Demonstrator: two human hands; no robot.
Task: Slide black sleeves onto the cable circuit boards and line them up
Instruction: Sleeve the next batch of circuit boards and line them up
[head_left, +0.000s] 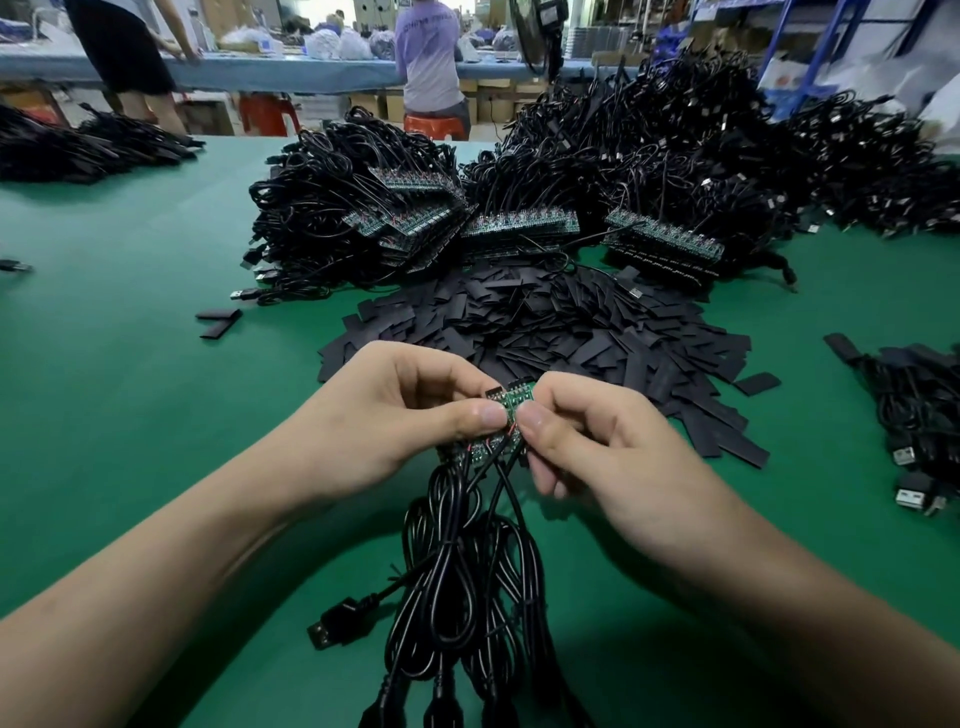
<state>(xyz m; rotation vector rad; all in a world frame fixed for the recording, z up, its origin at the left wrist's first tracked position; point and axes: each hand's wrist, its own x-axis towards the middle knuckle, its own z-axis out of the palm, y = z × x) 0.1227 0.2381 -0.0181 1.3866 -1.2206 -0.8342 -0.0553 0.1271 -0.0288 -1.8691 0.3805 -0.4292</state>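
Circuit boards (519, 399) are pinched by left hand (384, 421) and right hand (597, 447) (tips away). Black sleeves (545, 322) are heaped just beyond.

green circuit boards (519, 397) bare, cables (457, 582) hanging | black sleeves (550, 327) heaped flat behind

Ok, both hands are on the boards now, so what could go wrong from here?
1. Both the left hand and right hand pinch the small green circuit boards; freeing one to reach the pile of flat black sleeves could let the bunch fan out of line.
2. The looped black cables trail tangled below; a snag may tug on the boards' thin wires.
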